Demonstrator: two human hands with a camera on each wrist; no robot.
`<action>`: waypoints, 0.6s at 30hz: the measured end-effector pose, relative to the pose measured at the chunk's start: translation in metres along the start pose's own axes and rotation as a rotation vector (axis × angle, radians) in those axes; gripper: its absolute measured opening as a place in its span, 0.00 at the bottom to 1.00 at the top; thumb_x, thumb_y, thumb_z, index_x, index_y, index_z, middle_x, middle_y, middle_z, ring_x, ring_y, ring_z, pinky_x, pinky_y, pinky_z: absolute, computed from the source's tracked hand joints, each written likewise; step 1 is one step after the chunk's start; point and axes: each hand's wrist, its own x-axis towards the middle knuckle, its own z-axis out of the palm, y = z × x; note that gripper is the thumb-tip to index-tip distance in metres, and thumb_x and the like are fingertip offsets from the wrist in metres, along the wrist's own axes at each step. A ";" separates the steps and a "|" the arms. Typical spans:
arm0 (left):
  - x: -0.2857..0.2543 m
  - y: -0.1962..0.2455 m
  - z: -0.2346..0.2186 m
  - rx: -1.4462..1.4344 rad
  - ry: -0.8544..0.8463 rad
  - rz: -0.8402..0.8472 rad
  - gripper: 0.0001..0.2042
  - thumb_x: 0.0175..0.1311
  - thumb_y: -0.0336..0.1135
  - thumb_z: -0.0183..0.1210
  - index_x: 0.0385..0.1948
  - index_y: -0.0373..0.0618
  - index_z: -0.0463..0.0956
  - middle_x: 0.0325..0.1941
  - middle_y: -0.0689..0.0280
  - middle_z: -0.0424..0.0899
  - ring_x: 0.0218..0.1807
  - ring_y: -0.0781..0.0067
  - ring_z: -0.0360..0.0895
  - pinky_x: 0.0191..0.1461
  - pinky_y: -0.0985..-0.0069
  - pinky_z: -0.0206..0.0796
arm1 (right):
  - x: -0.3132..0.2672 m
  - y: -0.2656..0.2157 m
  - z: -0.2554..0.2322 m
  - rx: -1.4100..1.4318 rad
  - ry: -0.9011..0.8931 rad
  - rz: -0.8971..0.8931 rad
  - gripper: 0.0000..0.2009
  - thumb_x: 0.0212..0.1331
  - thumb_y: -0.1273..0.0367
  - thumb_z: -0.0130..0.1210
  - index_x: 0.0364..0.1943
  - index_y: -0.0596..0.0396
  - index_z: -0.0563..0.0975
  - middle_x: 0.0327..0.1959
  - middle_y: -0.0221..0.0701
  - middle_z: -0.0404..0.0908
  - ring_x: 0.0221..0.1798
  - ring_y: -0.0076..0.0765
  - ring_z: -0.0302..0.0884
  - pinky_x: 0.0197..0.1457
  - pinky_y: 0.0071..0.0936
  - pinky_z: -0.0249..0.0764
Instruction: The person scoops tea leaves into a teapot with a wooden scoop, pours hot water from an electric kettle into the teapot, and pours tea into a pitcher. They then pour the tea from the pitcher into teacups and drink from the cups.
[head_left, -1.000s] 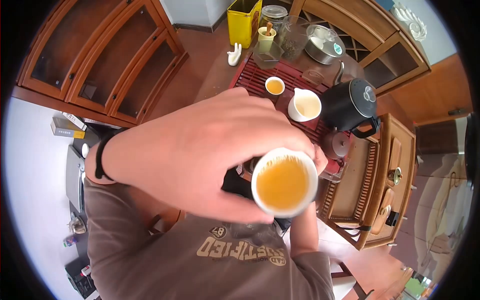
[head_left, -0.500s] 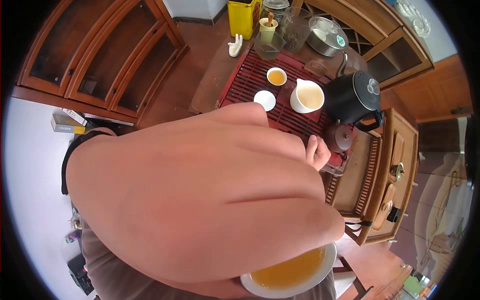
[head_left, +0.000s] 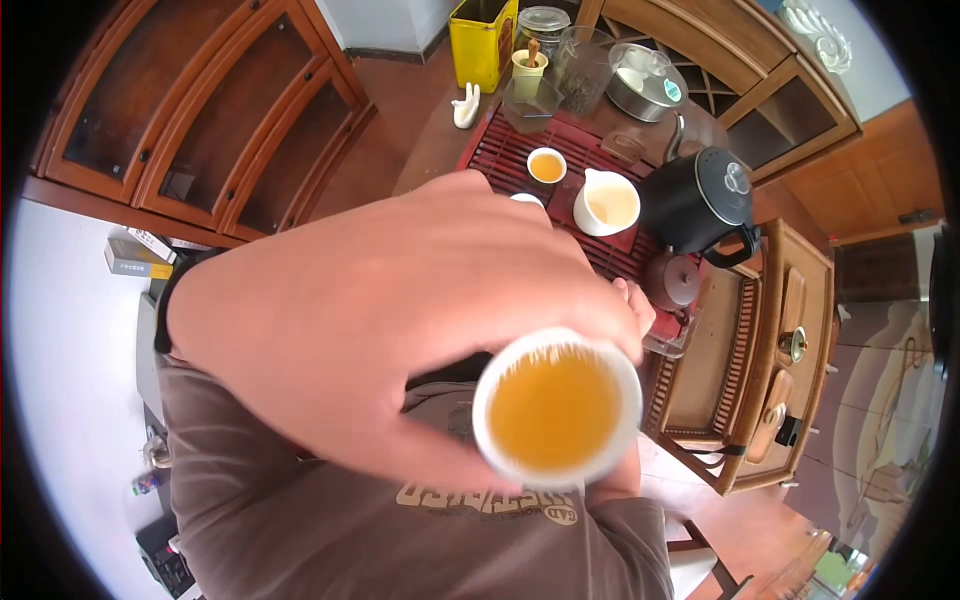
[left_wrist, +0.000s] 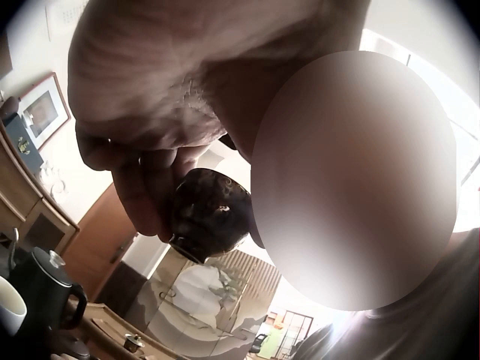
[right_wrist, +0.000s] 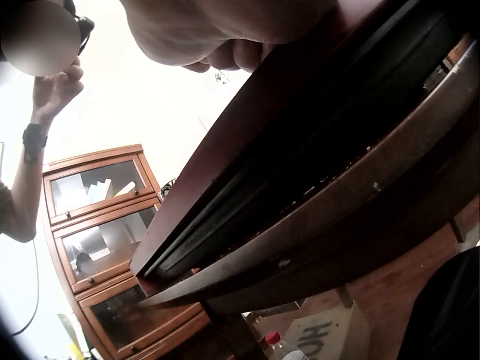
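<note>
My left hand (head_left: 420, 290) grips a small teacup (head_left: 555, 410) of amber tea between thumb and fingers, raised in front of the chest. White inside, the cup has a dark, patterned outer wall, which shows in the left wrist view. My right hand (head_left: 634, 308) rests at the near edge of the red slatted tea tray (head_left: 490, 150), fingers loosely curled and partly hidden by the left hand. On the tray stand a second cup of tea (head_left: 546, 166), a white pitcher (head_left: 607, 204) and a brown clay teapot (head_left: 673, 280). The rim of another white cup (head_left: 527, 199) shows behind the left knuckles.
A black kettle (head_left: 700, 200) stands right of the tray. At the back are a yellow tin (head_left: 482, 45), a glass jar (head_left: 545, 25), a steel pot (head_left: 647, 90) and a white hand-shaped figurine (head_left: 466, 106). A rattan cart (head_left: 700, 370) is at the right.
The left hand brought the teacup up close to the head, filling the lower view, then lowered it again in front of the chest. The right hand has stayed by the tray.
</note>
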 end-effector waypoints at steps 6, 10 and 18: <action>-0.003 -0.044 -0.002 0.102 0.064 -0.088 0.34 0.49 0.41 0.81 0.60 0.42 0.78 0.56 0.60 0.86 0.59 0.62 0.81 0.63 0.66 0.69 | 0.005 -0.012 -0.005 -0.030 0.005 -0.102 0.18 0.70 0.73 0.57 0.20 0.60 0.67 0.17 0.35 0.63 0.20 0.33 0.58 0.28 0.33 0.59; -0.005 -0.084 0.000 -0.023 0.122 -0.267 0.32 0.56 0.34 0.77 0.63 0.41 0.74 0.61 0.61 0.81 0.63 0.68 0.78 0.70 0.66 0.67 | 0.005 -0.012 -0.006 -0.036 -0.015 -0.093 0.18 0.70 0.73 0.57 0.20 0.60 0.67 0.17 0.35 0.63 0.20 0.35 0.59 0.27 0.34 0.59; -0.009 -0.190 -0.012 -0.067 0.264 -0.476 0.29 0.61 0.34 0.74 0.64 0.43 0.73 0.60 0.67 0.81 0.64 0.74 0.76 0.70 0.70 0.68 | 0.006 -0.016 -0.007 -0.077 -0.016 -0.149 0.18 0.69 0.74 0.57 0.20 0.61 0.67 0.17 0.39 0.63 0.19 0.41 0.60 0.27 0.37 0.59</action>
